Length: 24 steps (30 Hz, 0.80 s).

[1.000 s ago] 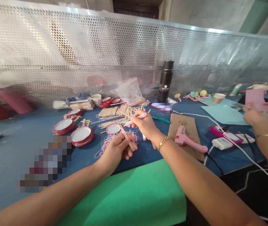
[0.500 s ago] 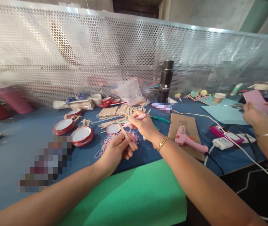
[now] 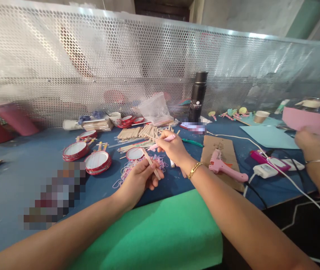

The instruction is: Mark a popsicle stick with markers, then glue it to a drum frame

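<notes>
A flat wooden craft stick (image 3: 150,162) is pinched in my left hand (image 3: 140,176), slanting up and to the left. My right hand (image 3: 175,150), with a gold bracelet at the wrist, grips a pink pen (image 3: 169,138) like a writing tool. Its tip points down-left, just beyond the upper end of the stick and apart from it as far as I can see. Beneath both hands lies a tangle of pink and purple rubber bands (image 3: 124,171). A small red-rimmed drum (image 3: 134,153) sits behind my left hand. Loose craft sticks (image 3: 132,132) are heaped farther back.
More red-rimmed drums (image 3: 97,162) stand at left. A black bottle (image 3: 198,98) rises behind; a pink glue gun (image 3: 224,167) rests on cardboard (image 3: 207,144). Right of it are a power strip (image 3: 278,164), cables and a co-worker's hands (image 3: 310,140) with pink paper (image 3: 306,119). Green sheet (image 3: 154,232) lies in front.
My right hand has shifted the pen slightly right, away from the stick. My left hand stays put. The co-worker's pink paper has turned and now shows wider.
</notes>
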{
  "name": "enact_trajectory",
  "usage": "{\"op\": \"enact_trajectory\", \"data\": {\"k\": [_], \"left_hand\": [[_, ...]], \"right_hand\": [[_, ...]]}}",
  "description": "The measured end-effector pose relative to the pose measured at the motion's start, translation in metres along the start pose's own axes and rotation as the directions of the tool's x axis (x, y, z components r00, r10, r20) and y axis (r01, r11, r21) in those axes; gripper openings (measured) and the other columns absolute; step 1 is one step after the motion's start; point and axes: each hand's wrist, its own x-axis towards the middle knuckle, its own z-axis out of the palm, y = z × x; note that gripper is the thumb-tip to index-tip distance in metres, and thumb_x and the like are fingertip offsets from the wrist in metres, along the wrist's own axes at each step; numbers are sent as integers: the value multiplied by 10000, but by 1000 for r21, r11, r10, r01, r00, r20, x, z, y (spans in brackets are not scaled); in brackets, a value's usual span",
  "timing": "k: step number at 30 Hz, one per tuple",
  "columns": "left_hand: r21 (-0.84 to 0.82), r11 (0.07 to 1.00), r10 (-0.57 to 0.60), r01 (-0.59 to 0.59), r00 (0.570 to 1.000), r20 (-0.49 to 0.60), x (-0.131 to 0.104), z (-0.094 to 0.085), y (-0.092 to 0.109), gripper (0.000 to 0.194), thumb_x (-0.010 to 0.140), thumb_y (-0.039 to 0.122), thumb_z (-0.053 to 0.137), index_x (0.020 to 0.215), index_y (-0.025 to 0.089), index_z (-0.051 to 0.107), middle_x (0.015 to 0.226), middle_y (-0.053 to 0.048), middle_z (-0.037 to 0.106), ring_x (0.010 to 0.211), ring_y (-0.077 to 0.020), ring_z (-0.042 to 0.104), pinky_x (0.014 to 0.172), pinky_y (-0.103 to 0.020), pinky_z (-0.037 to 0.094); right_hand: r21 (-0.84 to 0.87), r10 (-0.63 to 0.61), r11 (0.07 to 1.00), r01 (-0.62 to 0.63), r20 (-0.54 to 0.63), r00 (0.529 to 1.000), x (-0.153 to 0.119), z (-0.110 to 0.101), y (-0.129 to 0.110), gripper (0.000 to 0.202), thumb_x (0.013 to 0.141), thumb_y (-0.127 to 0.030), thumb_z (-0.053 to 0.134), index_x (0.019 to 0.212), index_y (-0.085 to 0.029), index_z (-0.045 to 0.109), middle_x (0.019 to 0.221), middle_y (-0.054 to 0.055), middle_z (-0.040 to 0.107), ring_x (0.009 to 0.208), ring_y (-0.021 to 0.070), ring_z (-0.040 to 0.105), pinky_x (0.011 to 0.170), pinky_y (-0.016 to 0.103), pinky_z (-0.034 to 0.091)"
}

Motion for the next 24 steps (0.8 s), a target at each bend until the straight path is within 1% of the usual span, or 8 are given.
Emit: {"op": "enact_trajectory", "data": {"k": [4,7,10,12,14,17,20,24], "left_hand": [[3,1000,-1,1,1000,3,-1,0,1,198,892,357,652,886,176,573,696,0,709,464,-68,533,410,-160,391],[2,1000,1,-1,1000,5,0,0,1,203,884,360,663,883,175,577,697,-2,709,462,-68,532,407,-161,387],[1,1000,4,-4,1000,11,0,-1,0,213,879,369,671,892,177,581,698,-3,710,465,-72,537,406,-162,392],[-1,1000,5,-5,1000,15,1,-1,-1,221,877,376,673,893,176,581,698,-3,710,465,-73,540,404,-161,397],[-4,1000,6,-6,1000,13,1,-1,-1,225,876,378,673,888,173,581,694,-1,709,460,-70,536,402,-160,397],[-3,1000,4,-4,1000,8,0,-1,-1,220,876,369,671,881,168,580,698,-2,711,457,-66,531,401,-157,395],[1,1000,3,-3,1000,5,0,0,0,220,877,370,669,878,170,578,694,-2,709,459,-68,535,401,-158,394],[5,1000,7,-7,1000,1,0,1,0,218,873,370,675,876,172,583,696,-1,709,456,-66,531,400,-158,391]], "right_hand": [[38,-3,999,2,35,999,-1,1,-1,203,779,-234,594,599,-210,504,532,-53,568,520,113,508,568,248,406],[13,-7,1000,6,18,1000,0,0,-1,194,776,-231,596,602,-208,513,534,-51,570,529,113,516,574,246,410],[60,27,998,-27,0,1000,1,0,0,188,774,-234,590,606,-210,509,539,-46,578,531,114,517,569,246,411],[82,31,996,-33,15,999,1,1,1,191,776,-240,594,608,-210,508,538,-47,575,526,112,511,567,246,412],[70,19,997,-21,24,1000,1,1,2,192,780,-246,602,614,-209,513,537,-50,567,524,111,510,567,245,413],[19,-1,1000,1,0,1000,2,1,2,191,783,-236,604,616,-208,517,545,-47,577,544,114,530,579,245,418],[42,7,999,-7,-9,1000,1,1,1,198,788,-234,595,611,-210,508,544,-46,581,542,115,527,577,247,417],[68,2,998,-3,23,1000,1,1,1,187,782,-233,602,619,-212,513,540,-54,569,527,115,512,572,254,413]]}}
